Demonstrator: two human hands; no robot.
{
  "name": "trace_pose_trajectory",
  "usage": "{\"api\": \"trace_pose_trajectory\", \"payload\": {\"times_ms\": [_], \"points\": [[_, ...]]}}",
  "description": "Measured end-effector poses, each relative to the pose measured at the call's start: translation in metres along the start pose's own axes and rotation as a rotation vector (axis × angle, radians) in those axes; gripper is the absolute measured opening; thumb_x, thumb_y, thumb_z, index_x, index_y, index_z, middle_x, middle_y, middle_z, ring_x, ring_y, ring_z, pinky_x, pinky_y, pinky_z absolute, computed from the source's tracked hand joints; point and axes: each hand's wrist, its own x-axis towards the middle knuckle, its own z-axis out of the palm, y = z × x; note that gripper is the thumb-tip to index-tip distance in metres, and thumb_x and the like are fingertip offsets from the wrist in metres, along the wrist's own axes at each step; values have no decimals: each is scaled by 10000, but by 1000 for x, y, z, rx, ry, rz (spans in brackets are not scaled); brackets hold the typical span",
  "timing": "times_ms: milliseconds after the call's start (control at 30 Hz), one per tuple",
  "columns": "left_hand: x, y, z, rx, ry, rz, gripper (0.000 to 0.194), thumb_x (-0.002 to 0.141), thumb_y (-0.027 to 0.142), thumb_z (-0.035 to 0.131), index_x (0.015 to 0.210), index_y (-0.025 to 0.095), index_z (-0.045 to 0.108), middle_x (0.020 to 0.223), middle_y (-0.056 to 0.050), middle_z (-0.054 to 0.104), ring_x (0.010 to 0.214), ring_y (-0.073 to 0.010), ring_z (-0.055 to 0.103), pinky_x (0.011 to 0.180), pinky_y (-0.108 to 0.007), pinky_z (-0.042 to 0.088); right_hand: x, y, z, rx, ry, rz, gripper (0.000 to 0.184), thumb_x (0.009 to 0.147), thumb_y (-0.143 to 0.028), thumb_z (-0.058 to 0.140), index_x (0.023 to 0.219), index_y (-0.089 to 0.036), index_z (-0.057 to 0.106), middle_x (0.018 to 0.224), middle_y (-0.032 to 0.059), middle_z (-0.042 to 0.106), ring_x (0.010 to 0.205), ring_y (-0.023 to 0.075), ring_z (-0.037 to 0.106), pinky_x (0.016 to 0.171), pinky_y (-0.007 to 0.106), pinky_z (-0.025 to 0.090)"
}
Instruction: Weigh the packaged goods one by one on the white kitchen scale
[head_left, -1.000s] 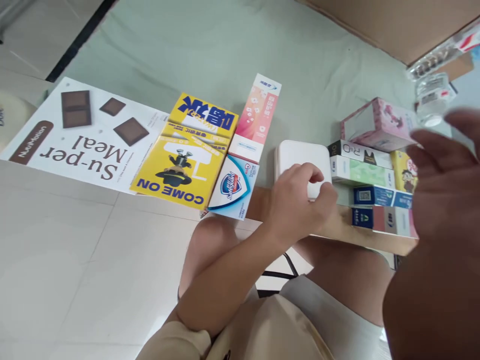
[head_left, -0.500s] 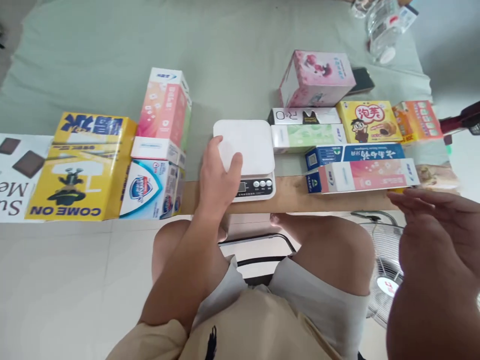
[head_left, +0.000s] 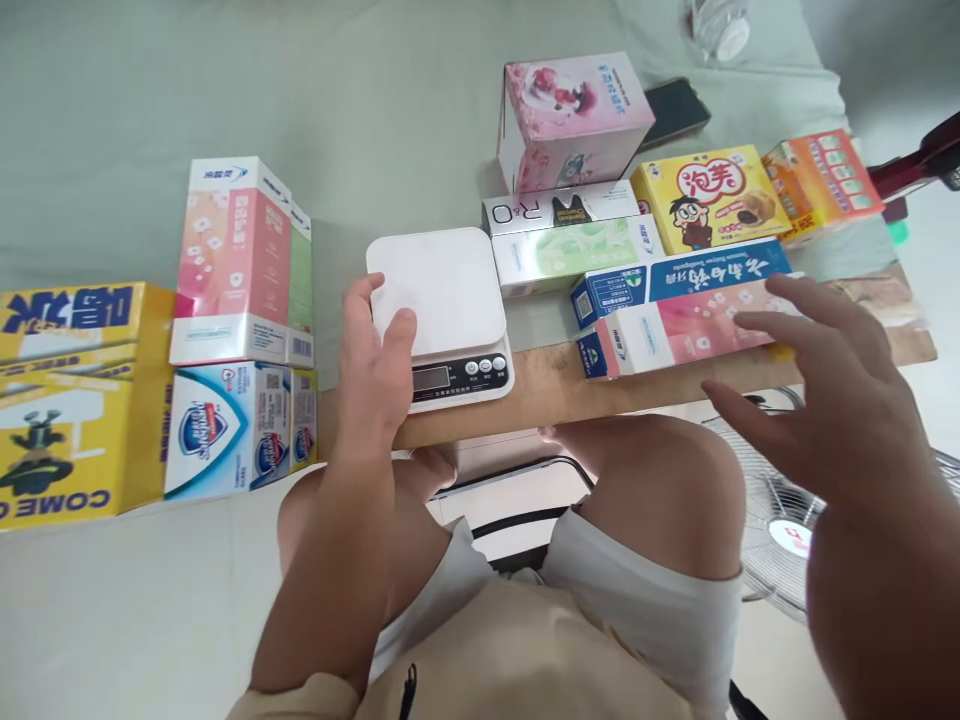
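My left hand (head_left: 373,370) is at the left edge of a white kitchen scale (head_left: 439,290). Its thumb lies over the plate's near corner and the fingers grip along the side. The display is dark and its left end is covered. My right hand (head_left: 832,390) hovers open, fingers spread, at the right end of a pink-and-white toothpaste box (head_left: 675,330); I cannot tell whether the fingertips touch it. Behind that box lies a blue toothpaste box (head_left: 716,270). A green-and-white box (head_left: 574,250) and a silver box (head_left: 559,208) lie right of the scale.
At left stand a yellow carton (head_left: 75,400), soap boxes (head_left: 217,425) and a pink upright box (head_left: 225,260). Farther right are a pink floral box (head_left: 574,115), a phone (head_left: 675,110), a yellow puff snack box (head_left: 712,200), an orange box (head_left: 825,180) and a fan (head_left: 776,520) below.
My right hand has risen from the table's front edge, moved left and spread its fingers over the pink toothpaste box's end. The view has shifted; my left hand stays at the scale.
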Motion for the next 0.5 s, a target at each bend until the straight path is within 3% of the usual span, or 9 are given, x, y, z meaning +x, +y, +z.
{"api": "trace_pose_trajectory", "payload": {"times_ms": [67, 133, 233, 333, 433, 500], "points": [[-3, 4, 3, 25, 80, 81, 555, 998, 640, 567, 1396, 257, 515, 1516, -84, 573, 1537, -348, 423, 1292, -578, 323, 12, 7, -2, -82, -138, -64, 686, 977, -381, 579, 1611, -486, 341, 1571, 122, 602, 1510, 454, 519, 1137, 726, 523], [-9, 12, 6, 31, 175, 238, 453, 999, 588, 570, 1309, 257, 559, 1491, -113, 576, 1545, -316, 418, 1311, -532, 308, 23, 17, -2, -141, -232, -110, 600, 1004, -399, 478, 1594, -438, 374, 1501, 125, 660, 1456, 457, 572, 1096, 729, 533], [-20, 28, 13, 3, 260, 597, 188, 999, 391, 550, 1121, 257, 599, 1189, -108, 683, 1206, -280, 652, 1077, -485, 510, 33, 33, 0, -194, -294, -195, 529, 997, -448, 413, 1519, -394, 477, 1372, 129, 731, 1208, 414, 725, 941, 640, 616], [-33, 38, 19, -33, 230, 754, 67, 927, 199, 555, 966, 250, 572, 854, -38, 671, 820, -204, 647, 762, -360, 534, 38, 40, -4, -254, -295, -271, 515, 970, -492, 410, 1458, -391, 543, 1323, 129, 747, 1036, 398, 755, 798, 603, 628], [-46, 42, 21, -83, 253, 832, 143, 831, 135, 593, 825, 255, 515, 661, 22, 590, 610, -161, 532, 608, -315, 442, 49, 24, -19, -223, -232, -295, 492, 970, -494, 451, 1445, -426, 559, 1335, 110, 745, 1135, 385, 747, 878, 603, 621], [-53, 43, 17, -131, 288, 898, 188, 779, 112, 592, 749, 256, 474, 590, 42, 529, 549, -150, 463, 572, -317, 386, 66, -2, -29, -176, -197, -228, 457, 955, -522, 517, 1407, -484, 579, 1384, 50, 732, 1261, 337, 719, 1003, 559, 615]]}}
